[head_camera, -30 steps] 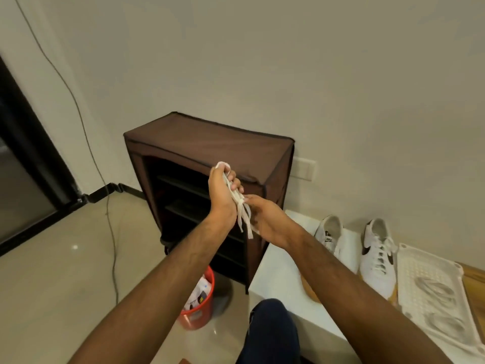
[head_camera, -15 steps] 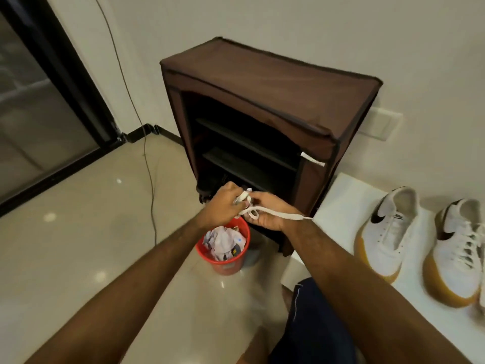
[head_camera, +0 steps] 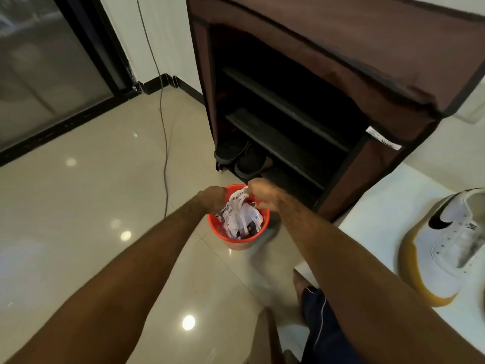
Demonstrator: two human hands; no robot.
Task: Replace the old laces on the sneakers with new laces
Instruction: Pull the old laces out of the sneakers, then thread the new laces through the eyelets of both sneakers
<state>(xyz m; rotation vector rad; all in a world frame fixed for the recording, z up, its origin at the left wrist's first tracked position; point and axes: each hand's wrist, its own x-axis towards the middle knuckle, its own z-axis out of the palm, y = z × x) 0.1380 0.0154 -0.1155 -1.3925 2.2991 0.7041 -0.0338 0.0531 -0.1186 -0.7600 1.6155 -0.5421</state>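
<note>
Together, the left hand [head_camera: 214, 198] and right hand [head_camera: 263, 193] pinch a bundled white lace [head_camera: 239, 198] right over the red bin [head_camera: 237, 239] (already stuffed with crumpled paper). Beyond stands a brown shoe rack [head_camera: 328, 82]; a laceless white sneaker [head_camera: 451, 240] rests on the white platform [head_camera: 380, 216] at right.

Floor [head_camera: 78, 232]: glossy tile, reflected light spots. Bucket [head_camera: 237, 241]: smooth red plastic, held crumpled paper [head_camera: 242, 219]. Shoe rack [head_camera: 341, 61]: matt brown cloth cover. Sneaker [head_camera: 456, 245]: smooth white upper, tan rubbery sole. Lace [head_camera: 237, 199]: white woven cloth.
</note>
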